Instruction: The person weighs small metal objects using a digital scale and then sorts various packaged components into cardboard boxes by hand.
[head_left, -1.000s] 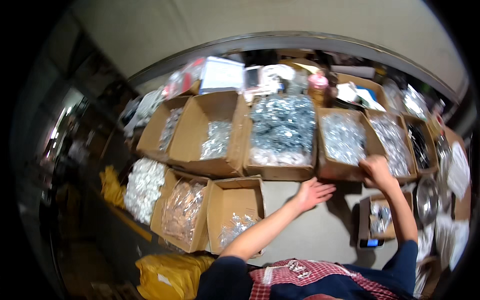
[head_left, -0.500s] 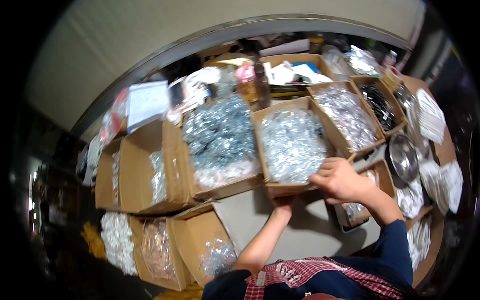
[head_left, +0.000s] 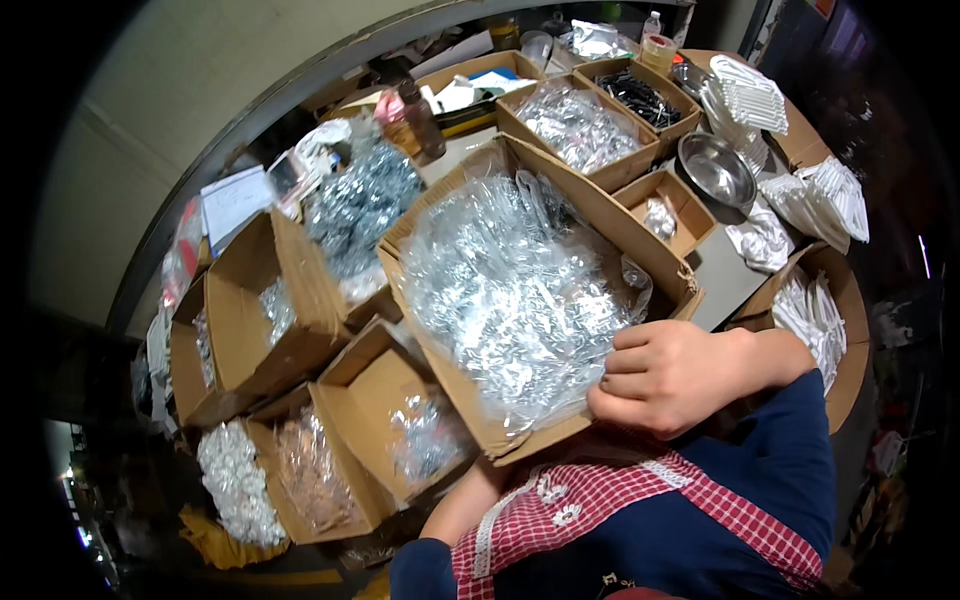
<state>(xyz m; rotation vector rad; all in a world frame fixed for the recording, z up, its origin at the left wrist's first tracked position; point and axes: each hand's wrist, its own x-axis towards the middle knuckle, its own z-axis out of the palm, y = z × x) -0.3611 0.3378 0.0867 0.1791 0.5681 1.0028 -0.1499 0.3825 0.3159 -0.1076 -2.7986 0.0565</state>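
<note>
A large cardboard box (head_left: pixel 635 240) full of small clear plastic packets (head_left: pixel 520 290) with shiny contents is tilted close against my body. At its near right wall my right hand (head_left: pixel 655 385) is closed, fingers curled over the edge. My left forearm (head_left: pixel 462 508) runs up under the box's near left corner; the box hides the left hand and its fingers. Just left of the held box stands a lower open box (head_left: pixel 362 385), with a few clear packets (head_left: pixel 425 435) lying in it.
More boxes of packets line the left side, beside a heap of silvery packets (head_left: pixel 365 215). At the back right are a box of black pieces (head_left: pixel 640 100), a small box (head_left: pixel 690 215), a metal bowl (head_left: pixel 715 172) and stacked white items (head_left: pixel 750 95). A bottle (head_left: pixel 422 122) stands behind.
The box of packets has come up off the table and toward my body, turning slightly. My right hand moved with it. My left hand has gone out of sight beneath it. The view has shifted.
</note>
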